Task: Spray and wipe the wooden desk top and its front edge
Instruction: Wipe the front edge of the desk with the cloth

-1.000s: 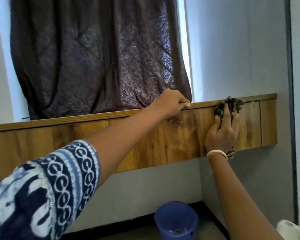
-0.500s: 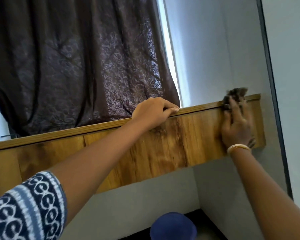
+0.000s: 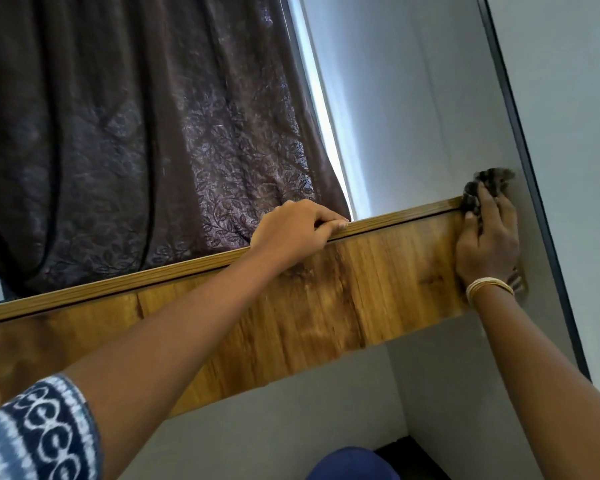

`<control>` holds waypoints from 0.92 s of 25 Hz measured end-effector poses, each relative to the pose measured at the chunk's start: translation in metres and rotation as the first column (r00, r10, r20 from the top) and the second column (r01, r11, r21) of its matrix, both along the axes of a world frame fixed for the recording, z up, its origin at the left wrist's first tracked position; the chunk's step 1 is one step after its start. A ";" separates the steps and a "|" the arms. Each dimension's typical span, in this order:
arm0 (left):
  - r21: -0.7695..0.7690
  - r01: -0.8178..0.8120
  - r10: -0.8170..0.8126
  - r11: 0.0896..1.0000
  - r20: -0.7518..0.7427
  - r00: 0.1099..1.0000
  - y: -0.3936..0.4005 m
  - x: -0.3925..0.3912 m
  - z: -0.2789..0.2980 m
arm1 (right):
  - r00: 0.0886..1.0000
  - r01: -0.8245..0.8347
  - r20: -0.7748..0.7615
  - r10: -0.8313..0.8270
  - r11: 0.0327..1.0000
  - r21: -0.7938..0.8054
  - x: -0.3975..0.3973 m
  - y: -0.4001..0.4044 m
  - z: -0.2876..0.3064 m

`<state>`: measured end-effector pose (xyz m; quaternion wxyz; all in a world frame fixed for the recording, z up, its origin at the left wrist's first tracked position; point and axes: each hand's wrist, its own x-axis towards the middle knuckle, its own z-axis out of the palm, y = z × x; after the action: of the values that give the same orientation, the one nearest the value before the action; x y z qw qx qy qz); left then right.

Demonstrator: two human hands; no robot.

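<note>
The wooden desk's front panel point(image 3: 309, 306) runs across the view from low left to upper right, seen from below. The desk top itself is hidden; only its front edge strip point(image 3: 395, 220) shows. My left hand point(image 3: 295, 228) grips that edge near the middle, fingers curled over it. My right hand point(image 3: 487, 237) presses a dark cloth point(image 3: 489, 183) flat against the panel's far right end, where it meets the wall. The cloth sticks out above my fingertips and below my wrist. No spray bottle is in view.
A dark brown patterned curtain point(image 3: 136, 140) hangs behind the desk. A grey wall point(image 3: 413, 116) with a dark vertical strip point(image 3: 534, 188) stands on the right. Below the desk sits a blue bucket point(image 3: 352, 464) on the floor.
My right hand slid the cloth to the right along the front panel, from near the panel seam to its far right end. My left hand kept its grip on the edge. The camera tilted.
</note>
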<state>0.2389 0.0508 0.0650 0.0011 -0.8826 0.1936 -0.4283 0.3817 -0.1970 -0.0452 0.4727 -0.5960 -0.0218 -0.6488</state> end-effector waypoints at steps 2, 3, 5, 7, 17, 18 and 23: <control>-0.003 -0.001 0.001 1.000 -0.004 1.000 0.000 0.004 0.001 | 0.999 -0.018 -0.043 0.022 0.995 0.094 0.002 0.000 -0.002; -0.012 -0.001 0.000 1.000 -0.013 1.000 0.000 0.005 0.002 | 0.998 -0.005 -0.062 0.012 0.993 0.122 0.002 0.001 -0.003; -0.027 0.000 -0.001 1.000 -0.046 0.999 -0.001 0.007 0.005 | 0.996 0.023 -0.088 -0.008 0.985 0.172 0.002 0.004 -0.002; -0.030 -0.004 0.002 1.000 -0.063 0.998 -0.003 0.007 0.005 | 0.991 0.046 -0.135 -0.010 0.963 0.266 -0.001 0.013 -0.006; -0.022 0.021 -0.022 1.000 -0.069 0.997 -0.003 0.011 0.006 | 0.965 0.057 -0.254 0.071 0.884 0.464 -0.017 0.033 0.012; -0.019 0.026 -0.027 0.999 -0.070 0.997 -0.004 0.012 0.006 | 0.973 0.057 -0.230 0.038 0.918 0.393 -0.016 0.032 0.014; -0.045 0.034 -0.038 0.998 -0.103 0.994 -0.004 0.014 0.007 | 0.975 0.074 -0.214 0.063 0.813 0.577 -0.010 0.033 -0.035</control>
<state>0.2528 0.0464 0.0717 -0.0358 -0.8998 0.1999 -0.3861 0.3722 -0.1636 -0.0800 0.6298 -0.4920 0.2322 -0.5545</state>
